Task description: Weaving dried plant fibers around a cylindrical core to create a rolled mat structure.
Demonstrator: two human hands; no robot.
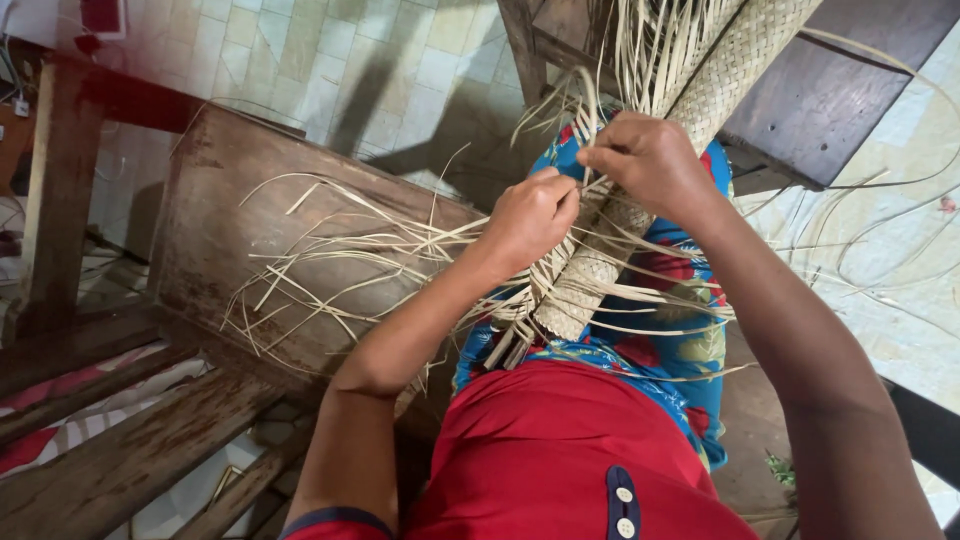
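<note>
Left hand [530, 220] and right hand [650, 160] each pinch pale straw strips [330, 260] at the tan woven palm-leaf mat [600, 260]; recommend keeping even tension, strips flat.

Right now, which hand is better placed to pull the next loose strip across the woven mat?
Probably the left hand: it is closed on loose straw strips fanning out to its side. The right hand pinches at the woven mat edge, seemingly steadying it.
</note>
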